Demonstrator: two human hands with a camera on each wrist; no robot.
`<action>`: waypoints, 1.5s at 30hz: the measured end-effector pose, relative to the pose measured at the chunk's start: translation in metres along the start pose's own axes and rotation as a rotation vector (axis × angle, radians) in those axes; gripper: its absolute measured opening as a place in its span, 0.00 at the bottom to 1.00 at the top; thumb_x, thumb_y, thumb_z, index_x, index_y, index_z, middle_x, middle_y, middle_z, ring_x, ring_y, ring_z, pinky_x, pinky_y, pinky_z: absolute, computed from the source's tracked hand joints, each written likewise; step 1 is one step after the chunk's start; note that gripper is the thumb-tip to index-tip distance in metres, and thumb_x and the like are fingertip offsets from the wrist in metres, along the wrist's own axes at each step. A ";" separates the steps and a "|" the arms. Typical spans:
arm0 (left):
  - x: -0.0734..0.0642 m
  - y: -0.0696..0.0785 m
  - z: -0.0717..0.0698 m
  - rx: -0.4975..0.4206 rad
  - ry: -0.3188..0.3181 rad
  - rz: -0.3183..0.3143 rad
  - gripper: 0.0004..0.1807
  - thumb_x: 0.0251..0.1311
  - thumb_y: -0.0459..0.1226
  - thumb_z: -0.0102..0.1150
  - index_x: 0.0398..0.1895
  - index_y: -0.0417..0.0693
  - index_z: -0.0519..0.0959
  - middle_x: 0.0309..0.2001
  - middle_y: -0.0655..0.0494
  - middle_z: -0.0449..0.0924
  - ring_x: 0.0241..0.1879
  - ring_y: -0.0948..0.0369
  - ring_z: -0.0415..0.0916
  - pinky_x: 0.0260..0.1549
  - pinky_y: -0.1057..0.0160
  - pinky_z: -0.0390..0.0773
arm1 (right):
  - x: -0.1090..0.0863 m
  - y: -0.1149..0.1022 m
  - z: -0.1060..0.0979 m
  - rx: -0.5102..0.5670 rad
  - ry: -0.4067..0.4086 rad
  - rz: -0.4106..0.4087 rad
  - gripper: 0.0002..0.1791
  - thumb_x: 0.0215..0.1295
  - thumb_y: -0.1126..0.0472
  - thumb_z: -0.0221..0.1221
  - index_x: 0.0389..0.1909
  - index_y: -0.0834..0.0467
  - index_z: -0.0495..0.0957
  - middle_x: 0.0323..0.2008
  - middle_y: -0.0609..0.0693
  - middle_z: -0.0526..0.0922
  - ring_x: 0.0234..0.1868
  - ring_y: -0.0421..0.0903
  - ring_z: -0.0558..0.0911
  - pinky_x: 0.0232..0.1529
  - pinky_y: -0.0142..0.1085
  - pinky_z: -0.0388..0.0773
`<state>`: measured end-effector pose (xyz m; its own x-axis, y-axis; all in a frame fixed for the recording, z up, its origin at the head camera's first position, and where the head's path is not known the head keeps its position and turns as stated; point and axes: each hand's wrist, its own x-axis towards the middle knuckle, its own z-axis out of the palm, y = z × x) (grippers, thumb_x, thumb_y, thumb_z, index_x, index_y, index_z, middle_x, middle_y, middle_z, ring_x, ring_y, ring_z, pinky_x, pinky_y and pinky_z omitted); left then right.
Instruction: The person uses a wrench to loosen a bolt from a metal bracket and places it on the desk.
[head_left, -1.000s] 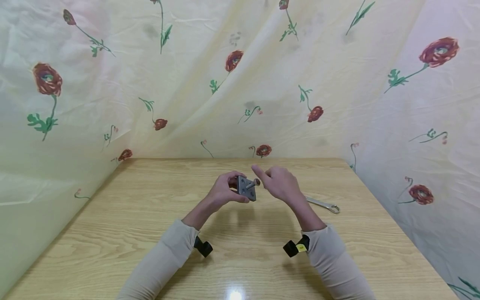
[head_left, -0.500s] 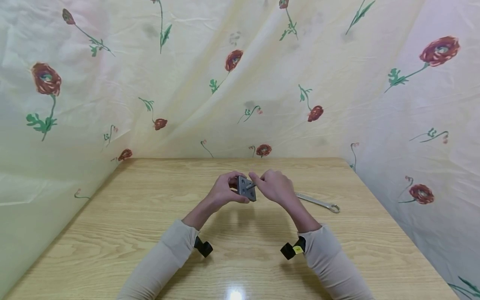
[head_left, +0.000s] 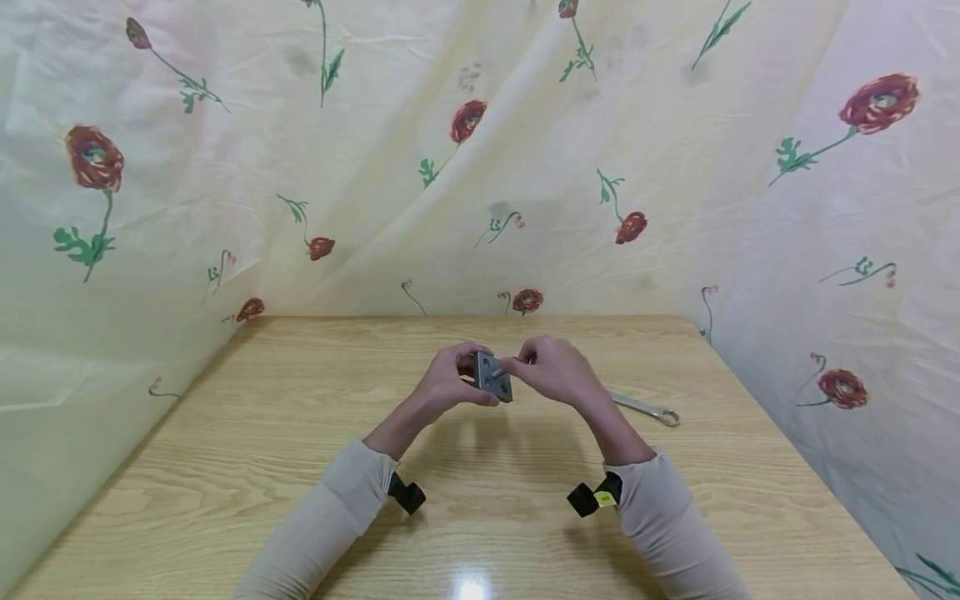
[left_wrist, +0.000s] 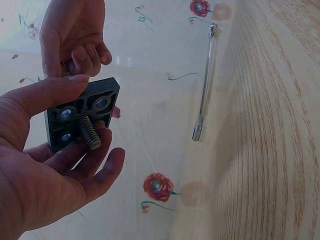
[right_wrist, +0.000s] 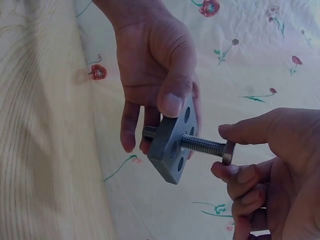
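Note:
In the head view my left hand [head_left: 446,379] holds a small grey plate [right_wrist: 165,150] with several holes by its edges, tilted above the table. A threaded bolt [right_wrist: 205,145] passes through the plate's middle. Its threaded end [left_wrist: 90,136] sticks out on the far side, between the left fingers. My right hand [head_left: 555,368] pinches the bolt's head [right_wrist: 229,152] between thumb and index finger, while the other fingers curl beneath. A gap of bare thread shows between head and plate.
A silver wrench [head_left: 647,407] lies on the wooden table [head_left: 262,433] to the right, partly hidden behind the right forearm. Flower-printed cloth [head_left: 375,167] hangs at the back and on both sides.
One second ago my right thumb was raised off the bolt head. Since then the hand has moved left onto the head and grips it. My left hand and the plate stay still.

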<state>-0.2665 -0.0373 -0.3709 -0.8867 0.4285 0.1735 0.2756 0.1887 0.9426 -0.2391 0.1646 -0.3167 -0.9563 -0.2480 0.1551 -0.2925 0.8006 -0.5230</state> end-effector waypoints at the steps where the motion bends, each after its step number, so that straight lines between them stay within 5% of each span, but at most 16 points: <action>1: 0.000 0.000 0.000 0.001 -0.002 0.001 0.33 0.43 0.29 0.77 0.57 0.44 0.76 0.46 0.46 0.82 0.42 0.58 0.77 0.42 0.64 0.79 | 0.000 0.000 -0.001 0.008 -0.008 -0.002 0.19 0.66 0.45 0.61 0.30 0.58 0.83 0.17 0.44 0.70 0.17 0.41 0.65 0.20 0.33 0.61; 6: 0.001 0.000 0.000 0.003 -0.006 0.007 0.33 0.43 0.28 0.77 0.57 0.42 0.76 0.46 0.44 0.82 0.42 0.58 0.77 0.42 0.64 0.79 | 0.001 0.001 -0.005 0.026 -0.024 -0.063 0.14 0.64 0.52 0.64 0.40 0.59 0.86 0.22 0.48 0.78 0.20 0.42 0.71 0.23 0.34 0.67; 12: 0.001 0.001 0.000 -0.002 -0.006 0.001 0.34 0.42 0.28 0.77 0.57 0.42 0.76 0.46 0.43 0.82 0.42 0.59 0.78 0.41 0.64 0.80 | 0.000 0.003 -0.006 0.048 0.010 -0.169 0.12 0.57 0.64 0.68 0.44 0.59 0.86 0.17 0.45 0.71 0.20 0.41 0.67 0.24 0.34 0.64; 28: 0.001 -0.001 0.000 0.005 -0.002 -0.001 0.34 0.42 0.28 0.77 0.58 0.42 0.76 0.45 0.44 0.83 0.41 0.59 0.78 0.42 0.65 0.79 | 0.000 -0.001 -0.002 0.041 -0.017 -0.205 0.15 0.55 0.74 0.58 0.42 0.61 0.85 0.15 0.43 0.64 0.19 0.40 0.62 0.25 0.33 0.61; 34: 0.001 0.000 0.000 -0.006 -0.009 0.002 0.34 0.43 0.28 0.77 0.58 0.42 0.76 0.47 0.43 0.82 0.42 0.58 0.78 0.42 0.64 0.80 | -0.001 0.000 -0.004 0.048 0.034 -0.187 0.19 0.61 0.57 0.67 0.51 0.60 0.80 0.19 0.46 0.71 0.18 0.41 0.67 0.23 0.33 0.64; 37: 0.001 0.000 0.000 0.003 -0.011 0.002 0.34 0.44 0.29 0.77 0.58 0.42 0.76 0.47 0.43 0.82 0.42 0.58 0.78 0.43 0.64 0.80 | -0.001 0.001 -0.004 0.058 0.086 -0.111 0.22 0.67 0.45 0.62 0.50 0.59 0.79 0.21 0.48 0.75 0.18 0.42 0.69 0.21 0.34 0.65; 45: 0.001 0.000 0.001 0.021 -0.001 -0.009 0.35 0.42 0.29 0.78 0.58 0.44 0.76 0.46 0.45 0.82 0.42 0.58 0.78 0.43 0.64 0.79 | 0.000 0.005 0.000 -0.029 0.034 0.103 0.45 0.70 0.25 0.35 0.18 0.56 0.81 0.18 0.49 0.82 0.16 0.43 0.72 0.18 0.34 0.64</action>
<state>-0.2675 -0.0364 -0.3712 -0.8889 0.4274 0.1647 0.2754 0.2114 0.9378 -0.2410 0.1684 -0.3196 -0.9808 -0.1448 0.1303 -0.1917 0.8365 -0.5133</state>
